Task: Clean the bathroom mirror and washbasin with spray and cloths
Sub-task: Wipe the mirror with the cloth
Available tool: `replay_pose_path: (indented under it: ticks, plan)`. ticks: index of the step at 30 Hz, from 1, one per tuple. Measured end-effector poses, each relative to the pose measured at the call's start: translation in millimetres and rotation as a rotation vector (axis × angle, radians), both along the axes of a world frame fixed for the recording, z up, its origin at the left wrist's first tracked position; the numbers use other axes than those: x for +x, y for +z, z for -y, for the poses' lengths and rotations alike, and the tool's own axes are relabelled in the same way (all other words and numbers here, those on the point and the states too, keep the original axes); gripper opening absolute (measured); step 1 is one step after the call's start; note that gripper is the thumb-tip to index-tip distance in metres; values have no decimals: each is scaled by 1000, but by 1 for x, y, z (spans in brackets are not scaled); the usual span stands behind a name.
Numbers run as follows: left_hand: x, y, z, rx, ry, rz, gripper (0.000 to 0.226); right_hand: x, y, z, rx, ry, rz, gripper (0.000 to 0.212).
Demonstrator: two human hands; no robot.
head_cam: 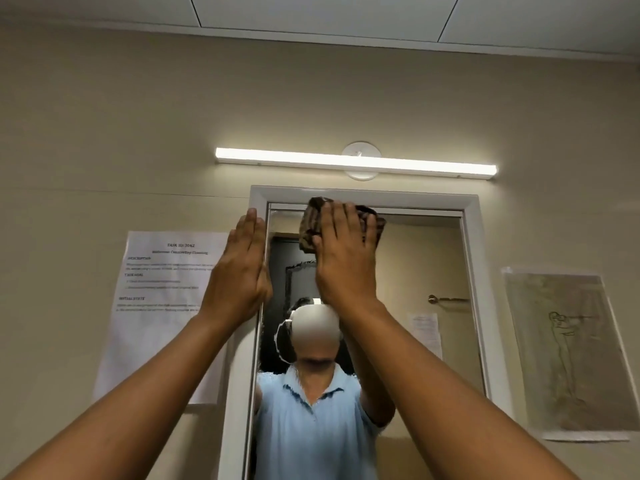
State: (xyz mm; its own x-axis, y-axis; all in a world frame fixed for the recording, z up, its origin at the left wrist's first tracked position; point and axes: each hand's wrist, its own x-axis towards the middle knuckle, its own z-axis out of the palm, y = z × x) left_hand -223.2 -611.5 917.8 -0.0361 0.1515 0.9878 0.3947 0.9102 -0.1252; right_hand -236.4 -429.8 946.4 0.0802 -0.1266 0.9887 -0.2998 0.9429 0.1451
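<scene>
A white-framed mirror (422, 258) hangs on the beige wall straight ahead. My right hand (346, 251) presses a crumpled brown patterned cloth (313, 218) flat against the glass near the mirror's top left corner, with its fingers straight. My left hand (242, 271) lies flat with straight fingers against the mirror's left frame edge (258, 199). The glass reflects a person in a light blue shirt. The washbasin and the spray are out of view.
A lit tube lamp (356, 162) runs above the mirror. A printed task sheet (162, 271) is taped to the wall on the left, and a drawing in a plastic sleeve (568, 348) on the right. A door and a towel rail show in the reflection.
</scene>
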Motion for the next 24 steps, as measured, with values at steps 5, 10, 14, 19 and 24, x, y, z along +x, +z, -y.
replay_pose_path:
  ticks: [5, 10, 14, 19, 24]
  plan:
    - [-1, -3, 4, -6, 17, -7, 67, 11, 3, 47, 154, 6, 62, 70]
    - [-3, -4, 4, 24, 28, -16, 65, 6, 2, 47, 208, 2, 46, 66]
    - [-3, -4, 6, 8, 77, -13, 68, -6, -8, 12, 376, -71, 28, 60]
    - [-3, -5, 5, 14, 96, 3, 70, 1, 0, -39, 361, -73, 95, 57]
    - [0, -6, 3, 24, 98, -3, 66, -4, 9, -107, 158, -63, 132, 54]
